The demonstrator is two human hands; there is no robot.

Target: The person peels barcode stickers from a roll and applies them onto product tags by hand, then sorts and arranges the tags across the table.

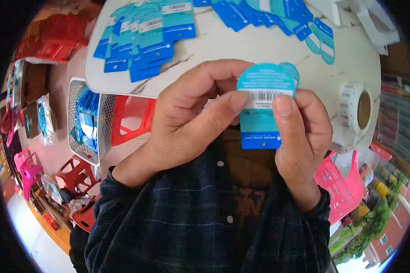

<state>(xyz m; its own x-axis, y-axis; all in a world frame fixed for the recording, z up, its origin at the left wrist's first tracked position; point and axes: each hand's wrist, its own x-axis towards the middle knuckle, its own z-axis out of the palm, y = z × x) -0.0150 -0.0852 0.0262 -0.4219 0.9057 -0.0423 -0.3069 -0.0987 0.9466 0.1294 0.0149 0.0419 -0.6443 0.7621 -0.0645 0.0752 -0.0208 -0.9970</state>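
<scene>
A blue and turquoise hang tag point(259, 120) with a rounded end is held up in front of my chest. Across its middle lies a white barcode label point(259, 96). My left hand point(191, 111) pinches the tag's left edge, the thumb pressing at the label's end. On the other side, my right hand point(300, 129) grips the tag with its thumb over the label's right end. Another rounded turquoise edge point(290, 70) shows behind the tag; most of it is hidden. Fingers behind the tag are partly out of sight.
Overlapping piles of similar tags point(148, 38) lie on the white marbled table point(205, 45), with more tags point(269, 16) at the back. A label roll point(356, 109) stands at the right. A white basket point(105, 123) holds blue packets beside a red stool point(130, 120). A pink chair point(341, 184) is at right.
</scene>
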